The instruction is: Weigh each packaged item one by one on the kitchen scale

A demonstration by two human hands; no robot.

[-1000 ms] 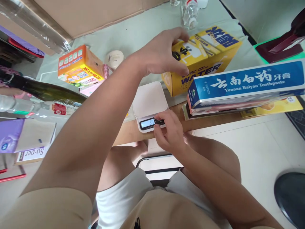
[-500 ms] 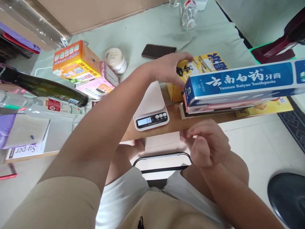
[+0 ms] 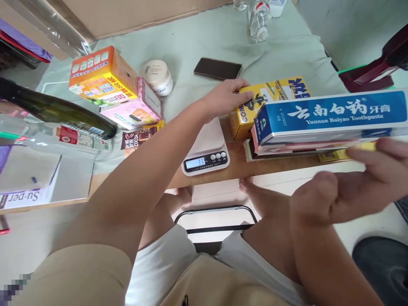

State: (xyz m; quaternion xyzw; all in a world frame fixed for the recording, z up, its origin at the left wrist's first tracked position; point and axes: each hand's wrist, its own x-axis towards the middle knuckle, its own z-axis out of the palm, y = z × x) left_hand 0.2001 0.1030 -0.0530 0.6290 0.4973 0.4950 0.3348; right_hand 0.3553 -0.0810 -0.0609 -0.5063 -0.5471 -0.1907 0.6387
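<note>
My left hand [image 3: 228, 97] reaches over the white digital scale [image 3: 205, 140] to the left end of a yellow carton [image 3: 251, 106]. Its fingers are apart, with the thumb against the top of the carton. Whether the far fingers grip it is hidden. My right hand [image 3: 353, 182] is open and holds nothing, its fingers stretched out below the long blue toothpaste box [image 3: 331, 117]. That box lies on other flat boxes along the table's front edge. The scale's display [image 3: 195, 163] reads about 33, and no item shows on the visible part of its platform.
Left of the scale are a cocoa packet [image 3: 138, 140], a pink box [image 3: 134, 112] under an orange pack [image 3: 102, 76], and a Dove jar [image 3: 157, 77]. A green glass bottle [image 3: 60, 110] and a plastic bottle [image 3: 66, 135] lie farther left. A phone [image 3: 218, 69] lies behind.
My right hand has moved right and its fingers have straightened from a curl. My left hand has drawn back slightly over the yellow carton's end. The view has shifted a little.
</note>
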